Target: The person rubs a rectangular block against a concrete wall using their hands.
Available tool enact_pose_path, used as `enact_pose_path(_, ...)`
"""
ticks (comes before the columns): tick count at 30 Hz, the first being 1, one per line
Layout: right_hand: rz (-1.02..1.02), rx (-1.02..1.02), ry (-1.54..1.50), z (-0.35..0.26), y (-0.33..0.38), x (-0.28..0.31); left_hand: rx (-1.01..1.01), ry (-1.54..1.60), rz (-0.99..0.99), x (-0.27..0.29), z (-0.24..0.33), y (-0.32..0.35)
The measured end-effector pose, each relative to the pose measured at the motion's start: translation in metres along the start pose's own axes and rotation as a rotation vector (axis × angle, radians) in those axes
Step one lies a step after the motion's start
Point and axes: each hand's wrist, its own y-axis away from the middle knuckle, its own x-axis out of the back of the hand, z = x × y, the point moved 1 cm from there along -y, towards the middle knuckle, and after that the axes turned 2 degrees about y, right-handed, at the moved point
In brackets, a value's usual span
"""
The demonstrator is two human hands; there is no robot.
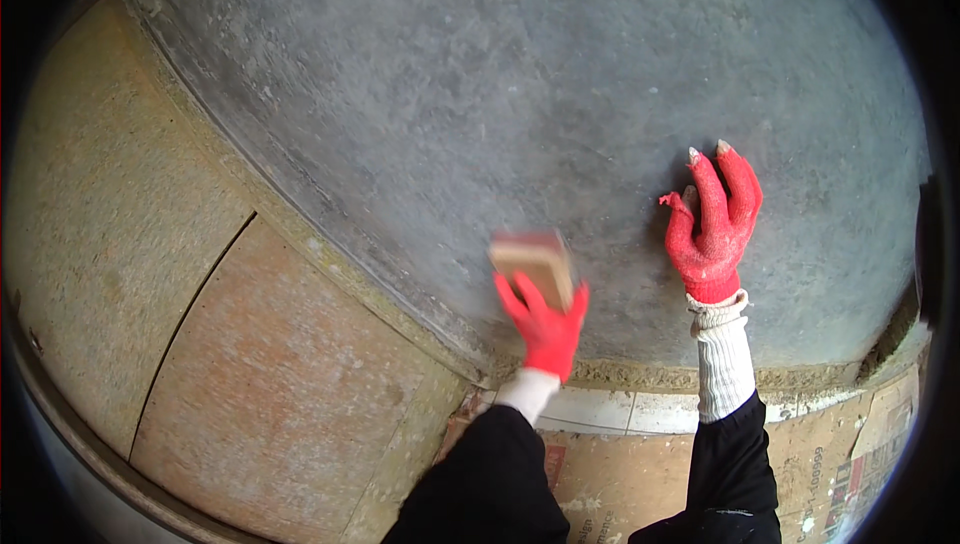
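My left hand [545,332], in a red-coated glove with a white cuff, is closed round a sanding block [536,269]. The block is tan with a reddish far edge, smeared by motion, and lies against the grey cement surface [480,94]. To the right, my right hand [714,229] rests on the same surface with its fingers apart and holds nothing. Its red glove is worn through, so fingertips poke out, and a torn scrap hangs at one finger. A long ribbed white cuff covers that wrist.
Along the left run stained, tan-brown boards [270,384] with a dark seam between them. A rough cement edge borders the grey surface. Nearest me are a strip of white tiles [590,408] and printed cardboard sheets [630,474]. A dark object [928,254] stands at the far right rim.
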Motion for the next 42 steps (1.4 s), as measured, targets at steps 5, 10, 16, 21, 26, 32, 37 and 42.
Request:
enact_pose_path(5, -0.03, 0.021, 0.001, -0.002, -0.001, 0.005, 0.072, -0.012, -0.108, 0.005, -0.039, 0.039)
enact_pose_path(10, -0.068, 0.032, 0.016, -0.003, 0.001, 0.005, 0.169, 0.216, 0.206, 0.055, 0.009, -0.133)
enact_pose_path(16, -0.052, -0.01, 0.066, 0.0, 0.006, -0.003, 0.151, 0.16, 0.122, 0.036, -0.013, -0.11)
enact_pose_path(21, 0.001, -0.017, 0.099, -0.016, -0.006, -0.007, 0.155, 0.178, 0.007, 0.005, -0.087, -0.002)
enact_pose_path(26, 0.023, -0.121, 0.005, -0.013, -0.006, -0.002, -0.078, 0.128, 0.317, 0.061, -0.068, -0.146)
enact_pose_path(32, 0.0, -0.136, 0.162, -0.031, -0.002, -0.023, -0.028, 0.178, 0.469, 0.112, -0.081, -0.263)
enact_pose_path(37, 0.025, -0.094, 0.27, -0.04, -0.005, -0.025, 0.14, 0.338, 0.188, 0.048, -0.117, -0.09)
enact_pose_path(42, 0.053, -0.071, 0.166, -0.054, -0.002, -0.048, -0.017, 0.093, 0.18, 0.053, -0.158, -0.068)
